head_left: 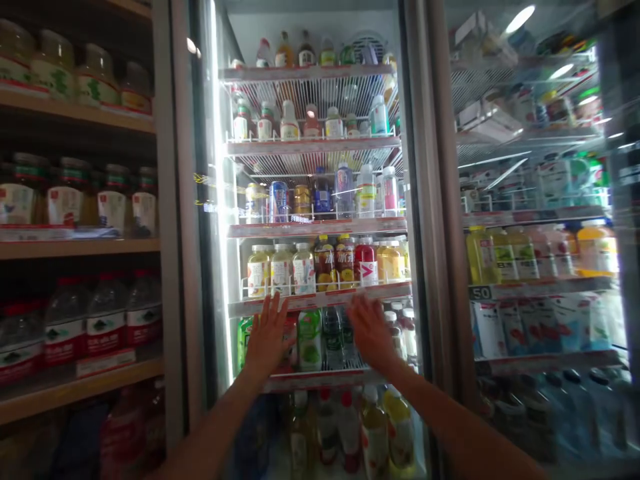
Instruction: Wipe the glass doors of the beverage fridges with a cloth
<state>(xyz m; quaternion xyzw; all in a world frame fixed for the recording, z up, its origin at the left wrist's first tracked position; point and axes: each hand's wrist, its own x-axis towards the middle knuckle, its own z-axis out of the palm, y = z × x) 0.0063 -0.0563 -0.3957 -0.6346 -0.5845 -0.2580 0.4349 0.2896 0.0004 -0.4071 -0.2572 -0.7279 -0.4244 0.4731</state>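
Note:
I face an open drinks fridge with several wire shelves point(320, 300) full of bottles and cans. My left hand point(267, 337) reaches in with fingers spread, close to the shelf edge and in front of a red bottle. My right hand point(370, 330) is also stretched out flat, in front of clear bottles point(403, 330). Between the hands stand a green-labelled bottle point(310, 340) and a dark bottle point(331, 337). Neither hand holds anything. On the shelf just above are yellow tea bottles point(280, 268) and a red bottle point(367, 263).
A wooden rack point(75, 248) on the left carries jars and red-labelled water bottles point(105, 320). The fridge's frame post point(430, 267) stands right of my right hand. A second fridge with a closed glass door point(540, 233) is on the right. More bottles point(375, 427) fill the shelf below my arms.

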